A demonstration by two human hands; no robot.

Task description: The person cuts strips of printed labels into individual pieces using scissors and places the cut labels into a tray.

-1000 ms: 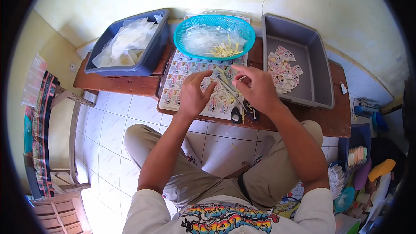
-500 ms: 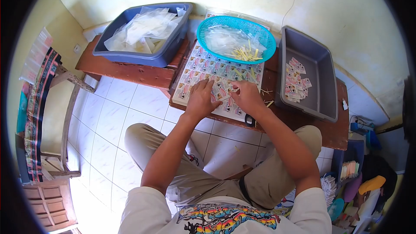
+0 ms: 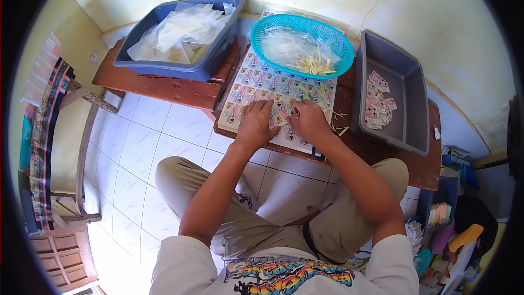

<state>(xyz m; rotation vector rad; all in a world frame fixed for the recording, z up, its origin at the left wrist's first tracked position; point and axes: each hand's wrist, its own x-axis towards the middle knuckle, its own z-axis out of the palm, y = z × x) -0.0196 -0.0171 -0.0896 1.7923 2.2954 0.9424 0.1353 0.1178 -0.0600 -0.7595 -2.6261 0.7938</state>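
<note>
My left hand (image 3: 255,124) lies palm down on the stack of printed sheets (image 3: 256,83), its fingers stretched out and its thumb pointing toward the other hand. Close beside it, my right hand (image 3: 311,122) has its fingers bent in toward the thumb over the same sheets. Between the hands is a small pale printed piece (image 3: 282,116); whether it is loose or part of the sheet I cannot make out. Whatever the right fingertips pinch is hidden. A black ring-shaped thing (image 3: 317,153) shows by my right wrist at the table's front edge.
Behind the hands, a turquoise basket (image 3: 349,61) holds clear plastic sleeves and yellow strips. A blue-grey tub (image 3: 204,71) of plastic sheets stands left; a grey tub (image 3: 408,90) with small printed cards stands right. Paper scraps (image 3: 339,125) lie on the brown table (image 3: 423,170).
Both hands stay over the sheets, with my right thumb and fingers shifting slightly. The black ring-shaped thing is now more covered by my right wrist. The view has tilted a little.
</note>
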